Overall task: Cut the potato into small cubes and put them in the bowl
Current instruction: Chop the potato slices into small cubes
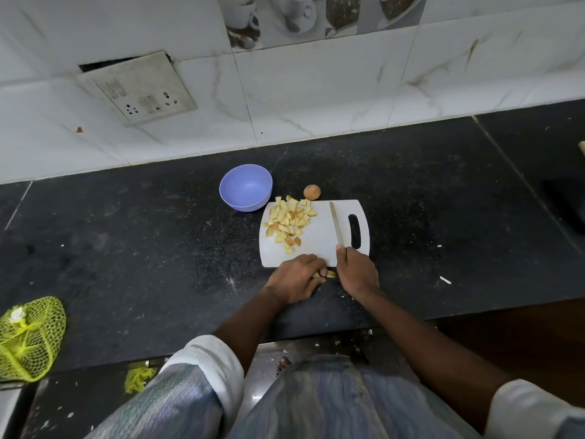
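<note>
Potato cubes [289, 224] lay heaped on the left half of the white cutting board [319, 236], beside the empty purple bowl [246, 187] on the dark surface [126, 232]. At the board's near edge the left hand [297, 277] curled over a last potato piece [330, 274], while the right hand [356, 270] gripped the knife [336, 223], blade pointing away. A small whole potato [312, 192] sat behind the board.

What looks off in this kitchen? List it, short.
The switch plate on the tiled wall hangs crooked, with a dark gap open above it. A few potato cubes lie past the far edge of the cutting board, beside the empty purple bowl. White crumbs dot the counter.
</note>
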